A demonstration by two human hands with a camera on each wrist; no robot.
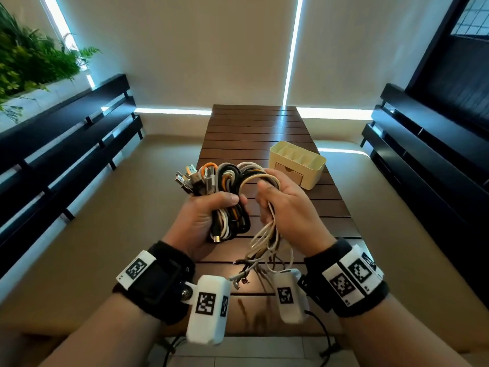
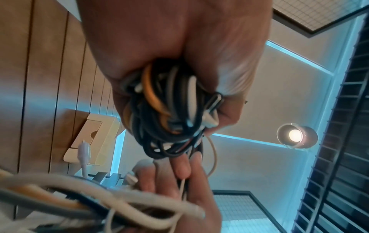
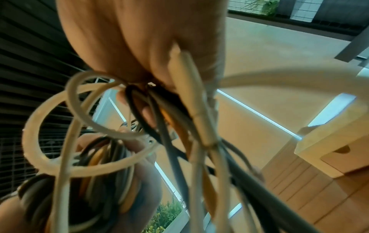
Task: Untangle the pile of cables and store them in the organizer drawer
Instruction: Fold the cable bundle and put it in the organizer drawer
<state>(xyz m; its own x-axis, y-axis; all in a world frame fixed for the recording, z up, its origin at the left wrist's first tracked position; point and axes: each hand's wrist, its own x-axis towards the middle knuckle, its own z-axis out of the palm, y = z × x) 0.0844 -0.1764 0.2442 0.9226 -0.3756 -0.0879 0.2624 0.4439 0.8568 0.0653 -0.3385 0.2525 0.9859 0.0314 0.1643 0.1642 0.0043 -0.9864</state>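
Both wrists, strapped with black bands carrying white coded tags, sit closest to the head camera, raised above the near end of the long dark-brown slatted wooden table (image 1: 264, 123). On that table, well beyond the hands and to the right, stands the cream plastic desk organizer with open top compartments and a small front drawer (image 1: 316, 165); the drawer appears closed.

The tangled bundle of black, white, grey and orange cables (image 1: 230, 186) is held clear of the table between both hands. The left hand (image 1: 203, 221) has its fingers and thumb wrapped tightly round the thick middle of the bundle, with the metal USB plugs (image 1: 190, 178) fanning out above the fist. The right hand (image 1: 285, 205) is curled round a thinner group of cream-white cords (image 1: 267, 239), whose loose ends hang down toward the table edge.

Procedure, as judged from this position:
1. Keep the left hand as the anchor.
2. Select one cord with the right hand and trace it to a free plug.
3. Feed that plug back through each loop; do not pull hard, as this likely tightens the knots.
4. Open the drawer only when one cable is free.
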